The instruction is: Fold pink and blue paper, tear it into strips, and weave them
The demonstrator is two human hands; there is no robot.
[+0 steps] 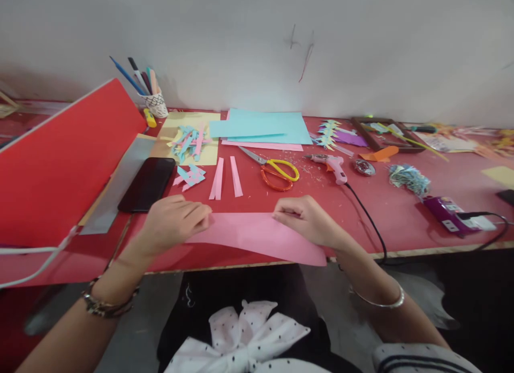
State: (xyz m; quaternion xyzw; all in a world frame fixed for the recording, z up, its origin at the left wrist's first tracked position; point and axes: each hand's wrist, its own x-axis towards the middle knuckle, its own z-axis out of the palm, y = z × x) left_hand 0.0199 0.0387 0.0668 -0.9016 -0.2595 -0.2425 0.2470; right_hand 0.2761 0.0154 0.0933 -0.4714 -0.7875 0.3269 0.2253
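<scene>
A sheet of pink paper point(249, 233) stretches between my hands at the table's front edge, its right corner jutting past the edge. My left hand point(174, 223) is closed on the paper's far left part, fingers curled. On the far edge to the right, my right hand point(307, 218) pinches the same sheet. Just beyond the paper lie two narrow pink paper strips point(236, 176), one of them split lengthwise. Scissors point(277, 172) with yellow and red handles rest behind my right hand, blades apart. A small pile of folded pink and blue paper pieces point(190, 176) sits beyond my left hand.
A black phone point(147, 184) and a red panel point(60, 164) stand left. Blue paper sheets point(265, 124) lie at the back. Rightward are a pink glue gun point(331, 164) with a trailing cord, a tape roll point(364, 167) and a purple power box point(447, 215). A pen cup point(156, 104) stands by the wall.
</scene>
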